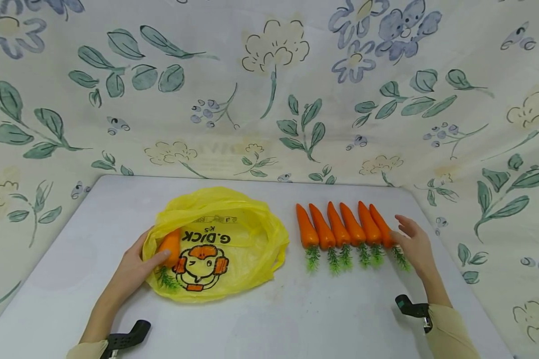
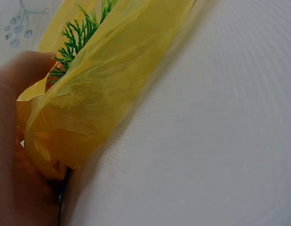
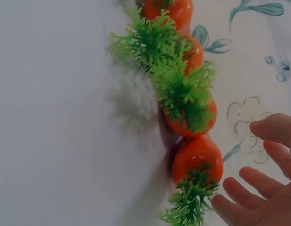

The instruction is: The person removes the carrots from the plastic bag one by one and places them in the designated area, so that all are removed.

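A yellow plastic bag (image 1: 247,269) with a printed duck lies with its mouth open on the left part of the table. My left hand (image 1: 139,264) grips the bag's left rim, thumb inside and fingers behind the plastic. Under that thumb, inside the bag, is an orange toy carrot (image 1: 169,245); its green leaves (image 2: 79,40) show in the left wrist view. My right hand (image 1: 416,247) is beside the rightmost carrot (image 1: 381,224) of a row, its fingers spread and slightly bent. In the right wrist view the fingers hold nothing.
Several toy carrots (image 1: 306,229) lie side by side right of the bag, tips away from me and leaves towards me. The white table (image 1: 269,329) ends at a flowered cloth (image 1: 233,144) behind. Each wrist carries a black camera mount (image 1: 128,336).
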{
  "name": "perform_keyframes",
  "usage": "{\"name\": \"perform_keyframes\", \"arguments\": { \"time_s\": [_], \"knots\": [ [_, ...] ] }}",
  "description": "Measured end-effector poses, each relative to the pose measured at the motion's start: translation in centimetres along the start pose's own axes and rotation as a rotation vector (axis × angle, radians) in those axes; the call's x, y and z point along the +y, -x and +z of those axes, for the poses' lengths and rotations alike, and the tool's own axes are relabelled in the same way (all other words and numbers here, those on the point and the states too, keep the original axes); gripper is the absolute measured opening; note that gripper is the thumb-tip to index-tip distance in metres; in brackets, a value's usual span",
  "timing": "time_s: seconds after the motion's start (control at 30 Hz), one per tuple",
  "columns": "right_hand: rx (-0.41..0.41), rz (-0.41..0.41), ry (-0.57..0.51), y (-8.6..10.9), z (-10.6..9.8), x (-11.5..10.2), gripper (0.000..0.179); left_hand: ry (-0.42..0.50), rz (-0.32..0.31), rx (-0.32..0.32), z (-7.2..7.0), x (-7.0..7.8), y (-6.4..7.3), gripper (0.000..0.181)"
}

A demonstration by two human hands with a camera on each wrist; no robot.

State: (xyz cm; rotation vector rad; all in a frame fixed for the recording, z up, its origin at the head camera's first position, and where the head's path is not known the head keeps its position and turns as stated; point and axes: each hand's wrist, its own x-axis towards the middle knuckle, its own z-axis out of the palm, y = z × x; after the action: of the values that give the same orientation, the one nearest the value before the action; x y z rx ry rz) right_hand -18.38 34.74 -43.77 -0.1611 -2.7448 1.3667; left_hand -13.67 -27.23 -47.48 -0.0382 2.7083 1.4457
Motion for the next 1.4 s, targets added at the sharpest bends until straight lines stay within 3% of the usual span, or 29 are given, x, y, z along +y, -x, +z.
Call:
{"name": "perform_keyframes", "arguments": {
  "time_s": [0.33, 0.6, 0.97, 1.4],
  "knots": [
    [-0.019, -0.082, -0.047, 0.4, 1.7, -2.7, 0.052, 0.000, -0.041, -0.006, 0.0, -0.2, 0.0, 0.084],
    [-0.048, -0.150, -0.090, 0.3, 3.2, -4.8, 0.052, -0.002, -0.036, -0.002, 0.1, -0.3, 0.0, 0.083],
    [-0.137, -0.173, -0.103, 1.2, 5.8, -7.4, 0.052, 0.000, -0.032, 0.002, 0.0, -0.5, 0.0, 0.082],
    [-0.175, -0.224, -0.170, 1.4, 8.9, -9.3, 0.053, 0.013, -0.012, -0.003, 0.1, -0.1, -0.2, 0.081]
  ]
}}
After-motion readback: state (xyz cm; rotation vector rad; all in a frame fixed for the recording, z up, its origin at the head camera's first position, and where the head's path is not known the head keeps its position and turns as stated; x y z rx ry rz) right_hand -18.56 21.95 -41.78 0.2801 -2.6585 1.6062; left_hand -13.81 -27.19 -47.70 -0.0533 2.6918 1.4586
